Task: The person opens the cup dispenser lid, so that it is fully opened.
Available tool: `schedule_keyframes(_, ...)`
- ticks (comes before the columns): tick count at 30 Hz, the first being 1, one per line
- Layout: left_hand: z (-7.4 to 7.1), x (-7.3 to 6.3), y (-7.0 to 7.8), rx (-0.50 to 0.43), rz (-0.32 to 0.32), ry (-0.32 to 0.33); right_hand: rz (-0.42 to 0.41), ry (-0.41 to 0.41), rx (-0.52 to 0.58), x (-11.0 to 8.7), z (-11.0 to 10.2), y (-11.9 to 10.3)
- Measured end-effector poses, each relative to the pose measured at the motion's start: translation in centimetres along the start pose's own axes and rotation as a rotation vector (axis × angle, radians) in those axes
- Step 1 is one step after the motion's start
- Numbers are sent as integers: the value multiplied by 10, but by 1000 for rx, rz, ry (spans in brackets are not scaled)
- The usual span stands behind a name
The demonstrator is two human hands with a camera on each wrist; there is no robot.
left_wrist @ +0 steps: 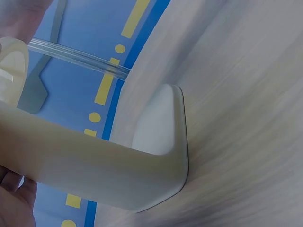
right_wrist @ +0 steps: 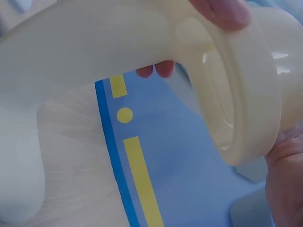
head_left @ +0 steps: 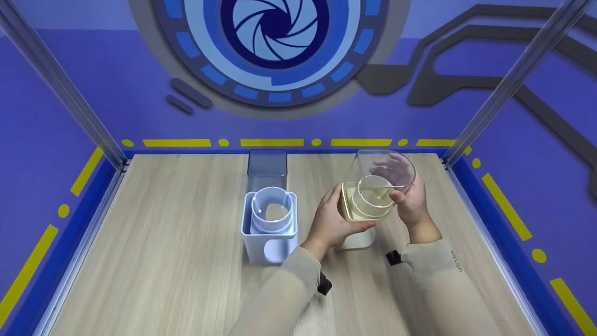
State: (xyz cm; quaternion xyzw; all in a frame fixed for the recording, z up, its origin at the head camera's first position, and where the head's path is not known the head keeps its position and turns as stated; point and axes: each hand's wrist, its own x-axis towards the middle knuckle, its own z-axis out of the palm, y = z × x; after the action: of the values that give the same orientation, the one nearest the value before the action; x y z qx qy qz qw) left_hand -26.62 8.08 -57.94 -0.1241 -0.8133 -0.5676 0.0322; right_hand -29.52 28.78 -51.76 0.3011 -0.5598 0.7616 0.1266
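While the cream stand [head_left: 355, 212] is held between two and three o'clock of the table's middle, its head is grasped by the left hand [head_left: 332, 220], with the thumb laid along the six o'clock side. Its round collar [head_left: 373, 193] is faced upward; whether the foot sits quite flat cannot be told. Beyond the collar, toward one o'clock, a clear container [head_left: 365, 163] is gripped by the right hand [head_left: 415, 203], whose fingers are seen through the wall (a thin-looking wall, so a light hold is probably best). Whether the container touches the collar cannot be told either.

For good control, the stand should be steadied low and level by the left hand, and the container's corners squared with those of the head by small turns of the right wrist. Fingertips are best kept off both rims, where skin could be nipped.

At nine o'clock of the stand, a pale blue unit [head_left: 270, 247] of like shape is set upright, with a smoky container [head_left: 267, 164] at its twelve o'clock; elbow room should be left for both on the wooden table [head_left: 186, 261].
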Motion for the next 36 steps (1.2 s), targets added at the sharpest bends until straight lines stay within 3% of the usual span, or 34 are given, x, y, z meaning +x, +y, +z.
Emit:
schedule_keyframes(8,1,0,-1,25,17,-2,-86,49,-14,2,3,3)
schedule_keyframes(36,-3,2,0,49,31,-26,-148,139,-66,-1,12,3)
